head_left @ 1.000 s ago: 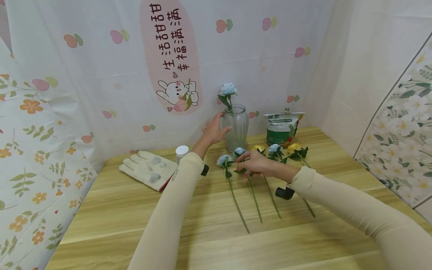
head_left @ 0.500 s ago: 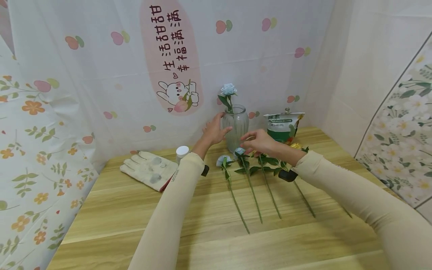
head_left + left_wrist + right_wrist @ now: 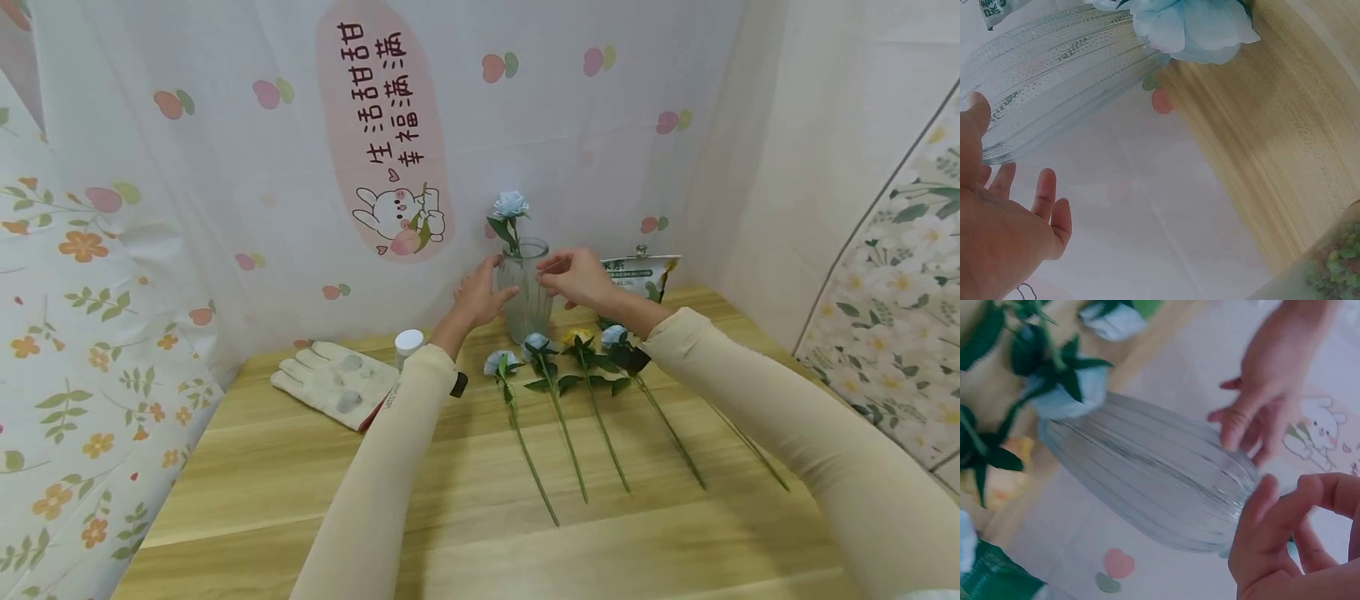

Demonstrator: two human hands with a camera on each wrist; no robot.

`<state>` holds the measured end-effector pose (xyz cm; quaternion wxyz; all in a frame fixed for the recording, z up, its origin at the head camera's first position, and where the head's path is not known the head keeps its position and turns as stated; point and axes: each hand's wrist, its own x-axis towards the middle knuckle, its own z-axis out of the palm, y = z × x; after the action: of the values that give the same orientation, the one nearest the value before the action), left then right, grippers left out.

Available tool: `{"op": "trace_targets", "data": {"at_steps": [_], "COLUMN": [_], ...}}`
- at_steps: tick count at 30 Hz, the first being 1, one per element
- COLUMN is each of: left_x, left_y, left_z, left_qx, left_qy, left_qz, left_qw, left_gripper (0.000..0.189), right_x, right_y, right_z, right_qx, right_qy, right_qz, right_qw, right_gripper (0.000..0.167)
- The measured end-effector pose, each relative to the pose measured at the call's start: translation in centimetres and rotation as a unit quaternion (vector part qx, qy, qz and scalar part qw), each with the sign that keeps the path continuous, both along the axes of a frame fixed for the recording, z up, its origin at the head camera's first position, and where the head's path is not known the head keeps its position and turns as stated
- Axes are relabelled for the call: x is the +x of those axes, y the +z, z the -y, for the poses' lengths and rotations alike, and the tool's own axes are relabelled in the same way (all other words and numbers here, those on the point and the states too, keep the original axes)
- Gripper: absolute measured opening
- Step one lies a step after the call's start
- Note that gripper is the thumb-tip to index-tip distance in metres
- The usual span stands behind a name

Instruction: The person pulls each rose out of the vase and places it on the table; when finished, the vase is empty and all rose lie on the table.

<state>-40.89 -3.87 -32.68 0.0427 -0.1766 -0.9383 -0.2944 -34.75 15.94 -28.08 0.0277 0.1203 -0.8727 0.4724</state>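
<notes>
A ribbed glass vase stands upright at the back of the table with one pale blue artificial rose in it. My left hand is at the vase's left side, thumb on the near side and fingers relaxed and spread, touching the glass near its top, as the left wrist view shows. On the other side, my right hand has its fingertips by the upper vase, loosely bent, with nothing visible between them. Before the vase lie more blue roses and a yellow rose, their stems towards me.
A white work glove lies at the left, beside a white-capped jar partly hidden by my left sleeve. Behind my right hand stands a clipped fertiliser bag. A printed cloth hangs behind the wooden table.
My right hand has risen from over the roses on the table to the vase's upper right side. My left hand has stayed at the vase.
</notes>
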Motion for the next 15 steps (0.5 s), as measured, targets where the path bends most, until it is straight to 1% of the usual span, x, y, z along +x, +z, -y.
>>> {"op": "trace_targets", "data": {"at_steps": [3,5,8,12,15], "left_x": [0.1,0.1,0.2,0.2,0.1], "left_y": [-0.2,-0.2,-0.2,-0.2,-0.4], "left_z": [0.1,0.1,0.2,0.3,0.2], "left_qx": [0.0,0.002,0.009,0.019,0.021], "left_qy": [-0.002,-0.003,-0.006,-0.01,-0.012], "left_qz": [-0.005,-0.01,-0.006,0.002,0.003], "left_qw": [1.0,0.9999,0.9999,0.9998,0.9997], "left_gripper": [0.072,0.071,0.071,0.071,0.071], "right_x": [-0.7,-1.2,-2.0,-3.0,-3.6], "right_y": [0.8,1.3,1.9,2.5,2.8], "right_z": [0.3,0.6,1.0,1.6,2.0], "right_qx": [0.003,0.008,0.014,0.013,0.011], "right_qy": [-0.014,-0.021,-0.034,-0.05,-0.058], "right_qz": [-0.025,-0.031,-0.037,-0.038,-0.027], "right_qw": [0.9996,0.9993,0.9987,0.9979,0.9979], "right_gripper": [0.03,0.03,0.032,0.036,0.036]}}
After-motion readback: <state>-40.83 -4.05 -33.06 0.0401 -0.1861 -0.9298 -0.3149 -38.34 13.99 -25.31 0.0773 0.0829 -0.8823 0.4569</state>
